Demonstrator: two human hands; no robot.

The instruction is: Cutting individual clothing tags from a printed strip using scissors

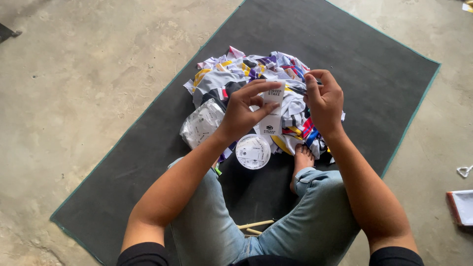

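Left hand (241, 111) pinches white label strip (272, 111) at frame centre, above heap of coloured fabric scraps (231, 71). Right hand (324, 101) closed, fingertips pinched near strip's top; what it grips, cannot tell. White round roll (253, 151), clear plastic bag (201, 123) on dark mat (354, 44) below.

The scene is seen from one camera only, worn on the head of a seated person and pointed steeply down and forward. The person's own forearms and crossed legs are taken in at close range at the bottom of the frame. A dark mat (345, 54) on a concrete floor (74, 74) is laid out beyond them, with a heap of cloth scraps (246, 74) near the centre. No second view is provided for overlap.
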